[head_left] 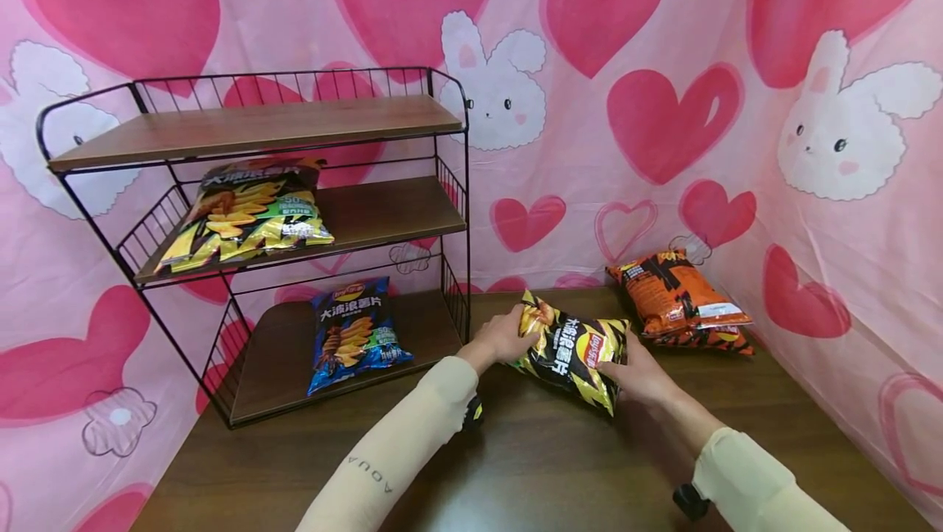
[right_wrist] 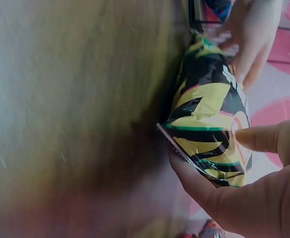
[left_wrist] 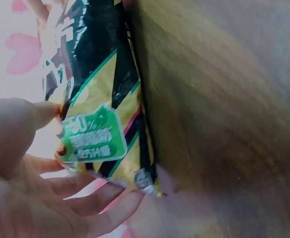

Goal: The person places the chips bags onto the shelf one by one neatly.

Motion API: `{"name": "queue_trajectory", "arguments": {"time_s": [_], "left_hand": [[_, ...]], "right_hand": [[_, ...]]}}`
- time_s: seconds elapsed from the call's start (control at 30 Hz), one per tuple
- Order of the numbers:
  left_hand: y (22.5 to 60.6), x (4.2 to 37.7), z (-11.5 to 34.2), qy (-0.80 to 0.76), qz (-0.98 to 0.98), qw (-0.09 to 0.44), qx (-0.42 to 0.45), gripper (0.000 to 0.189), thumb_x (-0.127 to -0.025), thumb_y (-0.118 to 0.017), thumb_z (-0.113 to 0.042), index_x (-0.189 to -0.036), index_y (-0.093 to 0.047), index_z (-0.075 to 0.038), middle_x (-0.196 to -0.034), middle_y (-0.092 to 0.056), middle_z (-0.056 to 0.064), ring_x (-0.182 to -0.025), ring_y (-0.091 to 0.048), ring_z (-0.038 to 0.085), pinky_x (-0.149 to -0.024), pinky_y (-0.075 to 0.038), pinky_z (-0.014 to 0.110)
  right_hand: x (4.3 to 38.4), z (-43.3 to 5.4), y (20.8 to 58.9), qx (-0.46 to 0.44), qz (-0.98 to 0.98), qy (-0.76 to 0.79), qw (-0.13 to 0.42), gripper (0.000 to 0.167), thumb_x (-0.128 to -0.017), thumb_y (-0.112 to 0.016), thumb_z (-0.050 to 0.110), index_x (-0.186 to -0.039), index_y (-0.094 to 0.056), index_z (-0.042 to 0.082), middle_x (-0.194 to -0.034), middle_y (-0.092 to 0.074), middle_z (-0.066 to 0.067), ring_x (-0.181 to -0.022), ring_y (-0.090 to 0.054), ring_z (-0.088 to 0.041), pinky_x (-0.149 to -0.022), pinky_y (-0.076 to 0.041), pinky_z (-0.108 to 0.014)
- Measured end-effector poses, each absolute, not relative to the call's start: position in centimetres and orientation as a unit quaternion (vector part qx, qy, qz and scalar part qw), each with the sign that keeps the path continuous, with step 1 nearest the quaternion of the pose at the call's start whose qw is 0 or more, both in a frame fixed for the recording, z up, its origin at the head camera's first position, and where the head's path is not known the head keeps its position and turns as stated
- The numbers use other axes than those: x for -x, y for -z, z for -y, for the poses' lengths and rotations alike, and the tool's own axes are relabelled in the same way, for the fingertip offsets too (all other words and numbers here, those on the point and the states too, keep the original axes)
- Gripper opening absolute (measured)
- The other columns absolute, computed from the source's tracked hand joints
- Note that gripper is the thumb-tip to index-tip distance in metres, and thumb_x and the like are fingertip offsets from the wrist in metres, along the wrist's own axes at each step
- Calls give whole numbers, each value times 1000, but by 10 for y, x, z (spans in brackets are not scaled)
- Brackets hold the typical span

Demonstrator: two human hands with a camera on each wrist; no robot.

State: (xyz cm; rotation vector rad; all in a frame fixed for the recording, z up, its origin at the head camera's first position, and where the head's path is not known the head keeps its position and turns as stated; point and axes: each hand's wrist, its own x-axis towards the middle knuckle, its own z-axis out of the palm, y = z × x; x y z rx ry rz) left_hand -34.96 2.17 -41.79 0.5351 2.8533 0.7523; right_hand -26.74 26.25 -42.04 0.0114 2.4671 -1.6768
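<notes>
Between both hands is a black and yellow chip bag, tilted above the wooden table. My left hand grips its left end, thumb on the near face and fingers around the bottom edge, where a green label shows in the left wrist view. At the other end my right hand pinches the bag, with the thumb on the printed front and the fingers behind, as the right wrist view shows. How far the bag stands off the table is hard to tell.
A three-tier rack stands at the left, with yellow-black chip bags on its middle shelf and a blue chip bag on the bottom one. Orange chip bags lie stacked at the table's back right. Pink heart-print cloth hangs behind.
</notes>
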Motion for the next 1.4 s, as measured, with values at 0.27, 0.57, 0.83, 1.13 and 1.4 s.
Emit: {"name": "queue_trajectory", "arguments": {"time_s": [0.27, 0.57, 0.83, 1.13, 1.4], "left_hand": [[408, 326, -17, -267, -944, 93, -173, 71, -103, -59, -39, -158, -30, -5, -147, -55, 20, -134, -55, 35, -111, -44, 48], [404, 295, -14, -325, -925, 74, -180, 78, -102, -63, -31, -160, -21, 0, -143, -57, 24, -128, -60, 32, -107, -49, 46], [405, 265, -12, -369, -907, 41, -201, 86, -99, -67, -24, -160, -15, 5, -146, -55, 25, -131, -57, 27, -107, -48, 41], [407, 230, -14, -388, -893, 61, -222, 96, -95, -71, -24, -158, -8, 12, -123, -64, 19, -96, -65, 12, -88, -53, 27], [414, 211, -19, -372, -900, 92, -207, 99, -95, -68, -31, -157, -6, 14, -151, -44, 32, -141, -45, 34, -118, -36, 41]], "right_hand": [[285, -287, 396, 73, -897, 429, 73, 84, -99, -62, 12, -155, -7, -17, -148, -35, -42, -129, -48, -45, -102, -47, -51], [314, -301, 363, 156, -897, 399, 111, 80, -99, -65, 17, -158, -18, -9, -148, -41, -39, -129, -50, -48, -105, -45, -59], [344, -299, 338, 176, -889, 377, 192, 76, -100, -63, 20, -163, -21, 6, -161, -27, -31, -143, -33, -51, -111, -33, -69], [374, -271, 339, 198, -876, 367, 244, 77, -95, -61, 9, -163, -26, 16, -167, -24, -16, -145, -29, -40, -116, -30, -64], [390, -245, 359, 260, -876, 339, 226, 72, -89, -57, 1, -158, -38, 9, -158, -42, -18, -131, -43, -33, -108, -40, -49]]}}
